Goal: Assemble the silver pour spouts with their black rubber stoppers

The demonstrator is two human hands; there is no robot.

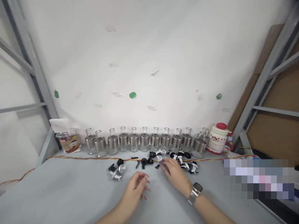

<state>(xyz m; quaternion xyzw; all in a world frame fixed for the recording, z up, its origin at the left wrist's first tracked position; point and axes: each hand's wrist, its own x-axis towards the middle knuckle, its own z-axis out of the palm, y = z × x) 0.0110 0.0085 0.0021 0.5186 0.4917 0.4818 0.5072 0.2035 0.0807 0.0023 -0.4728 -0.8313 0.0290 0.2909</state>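
Note:
My left hand [136, 188] hovers over the grey table, fingers curled and thumb tip against the index finger. Whatever that pinch may hold is too small to make out. Farther right, my right hand [175, 174] reaches into a loose pile, its fingertips closed on a silver-and-white spout piece [159, 158]. Black round caps [144, 161] and small black bits lie just left of those fingertips. More silver-and-white pieces [193, 167] lie to the right of my right hand. A smaller group of silver-and-white pieces [115, 175] with black parts rests beyond my left hand.
Several glass bottles with metal sleeves [144, 138] stand in a row along the white wall. A drink cup [68, 142] stands at the left end, a cream jar with red lid [217, 138] at the right. Twisted red-yellow wire [93, 158] crosses the table [58, 193].

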